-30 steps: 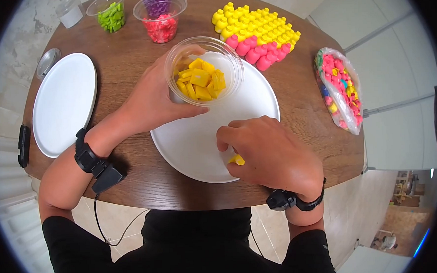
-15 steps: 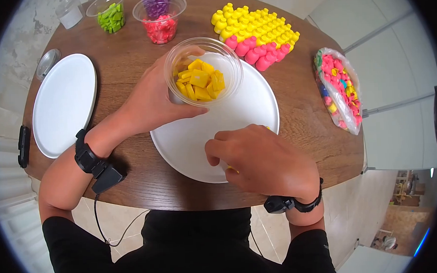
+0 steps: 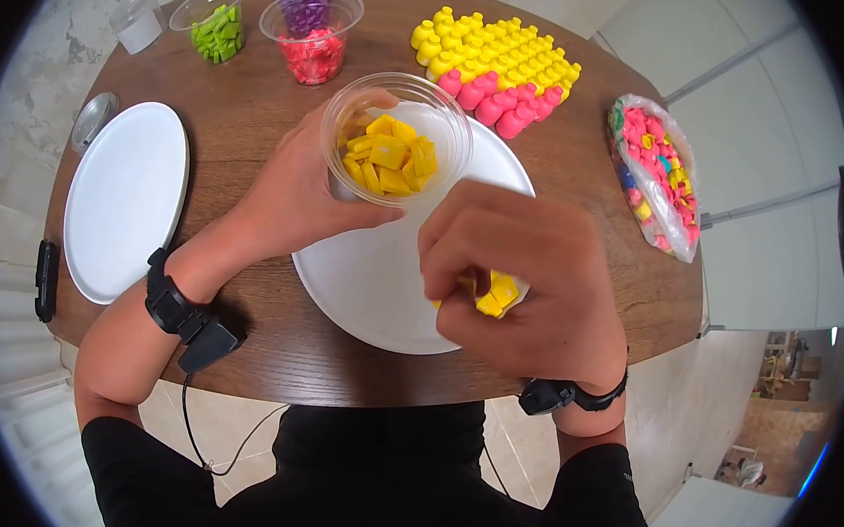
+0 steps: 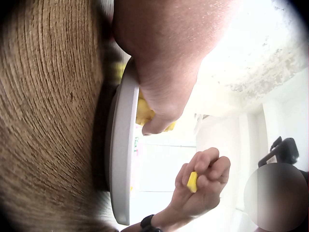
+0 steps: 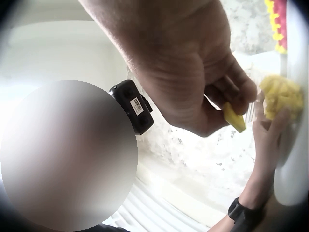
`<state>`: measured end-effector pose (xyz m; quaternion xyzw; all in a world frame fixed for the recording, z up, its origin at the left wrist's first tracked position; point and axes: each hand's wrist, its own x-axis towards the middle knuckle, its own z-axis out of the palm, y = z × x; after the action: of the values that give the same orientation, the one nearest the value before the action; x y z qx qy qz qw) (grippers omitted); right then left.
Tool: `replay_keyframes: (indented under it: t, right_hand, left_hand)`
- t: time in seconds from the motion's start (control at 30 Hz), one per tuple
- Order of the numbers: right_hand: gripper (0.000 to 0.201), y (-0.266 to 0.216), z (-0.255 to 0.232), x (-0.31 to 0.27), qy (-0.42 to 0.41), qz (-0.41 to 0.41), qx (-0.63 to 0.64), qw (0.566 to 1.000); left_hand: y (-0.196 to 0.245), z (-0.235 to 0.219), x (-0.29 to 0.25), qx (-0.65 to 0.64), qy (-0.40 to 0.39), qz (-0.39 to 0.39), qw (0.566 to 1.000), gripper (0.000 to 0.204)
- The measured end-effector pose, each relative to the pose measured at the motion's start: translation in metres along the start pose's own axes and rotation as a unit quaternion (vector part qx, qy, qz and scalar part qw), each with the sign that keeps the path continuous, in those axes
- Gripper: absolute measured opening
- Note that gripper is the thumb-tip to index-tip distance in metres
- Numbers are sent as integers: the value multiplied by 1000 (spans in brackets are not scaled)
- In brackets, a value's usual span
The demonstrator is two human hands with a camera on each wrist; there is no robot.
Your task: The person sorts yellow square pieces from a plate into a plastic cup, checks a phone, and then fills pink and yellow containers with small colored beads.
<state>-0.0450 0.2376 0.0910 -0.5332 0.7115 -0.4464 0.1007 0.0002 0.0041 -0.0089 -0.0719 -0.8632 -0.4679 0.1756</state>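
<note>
The left hand (image 3: 294, 189) grips a clear plastic cup (image 3: 450, 162) of yellow pieces (image 3: 388, 152), tilted over the large white plate (image 3: 347, 286). Curled above the plate's right side, the right hand (image 3: 537, 276) pinches a small yellow piece, clearest in the right wrist view as a flat yellow chunk (image 5: 234, 117) between thumb and fingers. In the left wrist view the same piece (image 4: 192, 182) shows at the right hand's fingertips. More yellow pieces (image 3: 497, 296) show on the plate past the right hand, partly hidden by it.
Cups of green (image 3: 216, 34), red (image 3: 312, 57) and purple pieces (image 3: 306, 12) stand at the back left. An oval white plate (image 3: 125, 203) lies left. Yellow and pink bottle-shaped items (image 3: 497, 59) are grouped at the back, with a filled plastic bag (image 3: 656, 175) at the right.
The right hand has risen from low over the plate with a yellow piece in its fingers, uncovering yellow pieces on the plate. The left hand and its cup have barely moved.
</note>
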Motion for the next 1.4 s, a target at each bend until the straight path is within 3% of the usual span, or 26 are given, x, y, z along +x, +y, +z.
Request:
replay_keyframes:
  t: [0.03,0.1,0.2,0.4,0.6,0.7,0.93,1.03,1.13,1.2,1.27,1.3,1.4]
  right_hand:
    - [18,1,0,1,0,1,0,1000]
    - [20,4,-2,5,95,-54,-10,994]
    - [19,9,-2,8,153,-62,-11,986]
    - [19,24,6,8,139,21,8,990]
    - [18,23,10,9,131,48,8,990]
    - [17,25,14,11,164,44,63,984]
    - [17,30,11,12,163,35,65,984]
    - [15,29,7,11,195,11,58,979]
    - [12,13,-6,7,187,35,-54,980]
    - [10,4,-14,1,42,133,-67,988]
    - [15,23,-1,-5,-92,72,-139,983]
    - [20,30,10,-8,-81,38,-171,981]
    - [21,40,19,-12,-113,67,-177,975]
  left_hand:
    - [0,0,0,-4,1,0,1000,90]
    - [1,0,1,-12,-2,-3,1000,90]
    - [2,0,0,-19,-2,-8,1000,90]
    - [3,1,-1,-11,6,6,1000,91]
    - [3,0,-1,-9,-3,-1,1000,91]
    - [4,1,-1,-16,0,2,1000,91]
    - [3,1,-1,-20,1,-2,1000,91]
    - [3,1,0,-28,2,8,1000,90]
    - [3,0,0,-21,-4,-5,1000,89]
    - [5,-4,-8,-17,12,-10,1000,88]
    - [8,3,1,-35,5,17,999,88]
    - [9,1,0,-5,7,4,1000,89]
    - [8,1,-1,15,8,1,1000,90]
